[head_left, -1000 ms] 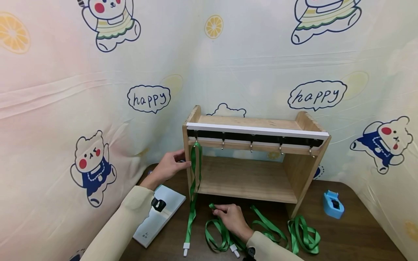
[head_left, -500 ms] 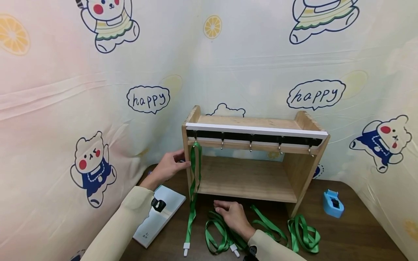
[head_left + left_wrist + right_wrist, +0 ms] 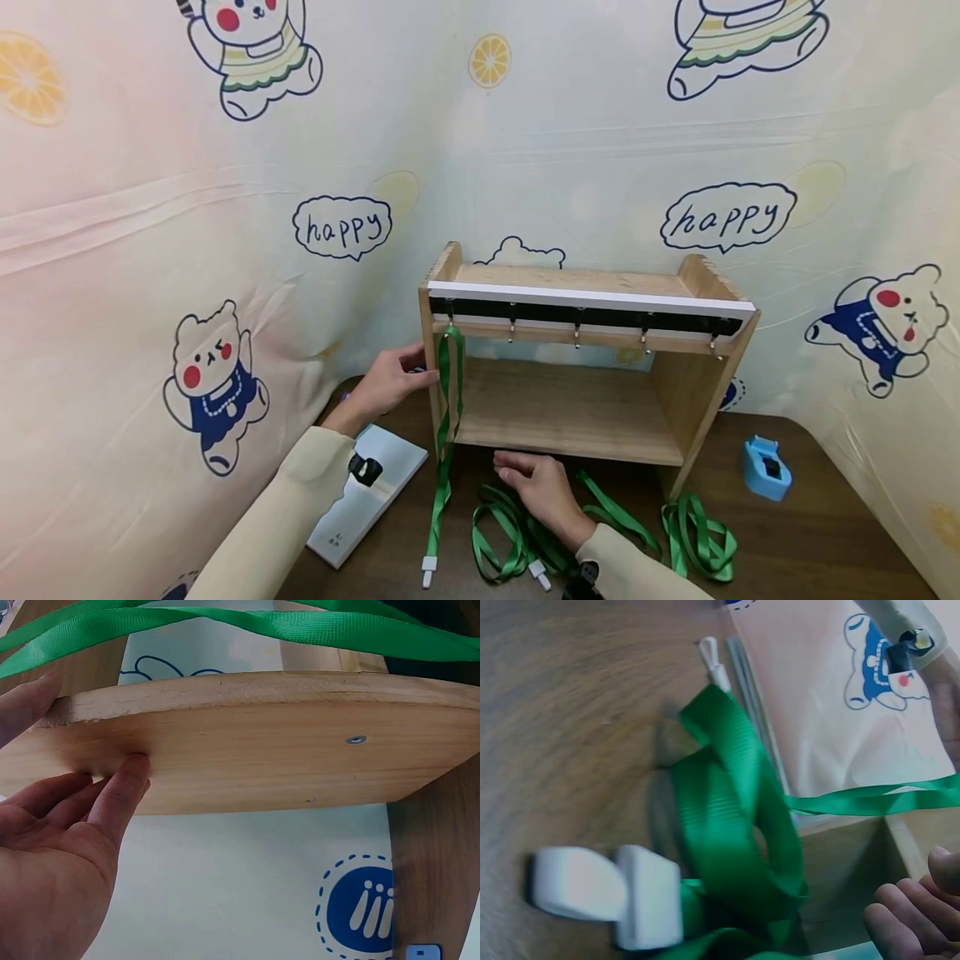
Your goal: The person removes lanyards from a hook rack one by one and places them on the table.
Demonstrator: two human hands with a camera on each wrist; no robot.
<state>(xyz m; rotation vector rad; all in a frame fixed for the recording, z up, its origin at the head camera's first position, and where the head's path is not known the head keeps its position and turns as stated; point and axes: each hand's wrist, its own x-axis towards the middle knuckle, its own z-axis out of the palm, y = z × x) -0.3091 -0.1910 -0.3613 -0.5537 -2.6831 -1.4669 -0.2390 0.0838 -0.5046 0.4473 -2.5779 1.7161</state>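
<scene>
A satiny green lanyard [image 3: 515,537] with a white clip [image 3: 538,575] is lying coiled on the worktop [image 3: 817,525]; my right hand [image 3: 546,492] is hovering nearby, fingers [image 3: 521,461] loosely straight; my left hand [image 3: 390,383] is pinching the wooden shelf [image 3: 570,408].

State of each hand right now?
Left hand: closed, holding the edge of the pale wooden shelf's side panel.
Right hand: open, holding nothing, near the loosely coiled green ribbon lanyards.
</scene>
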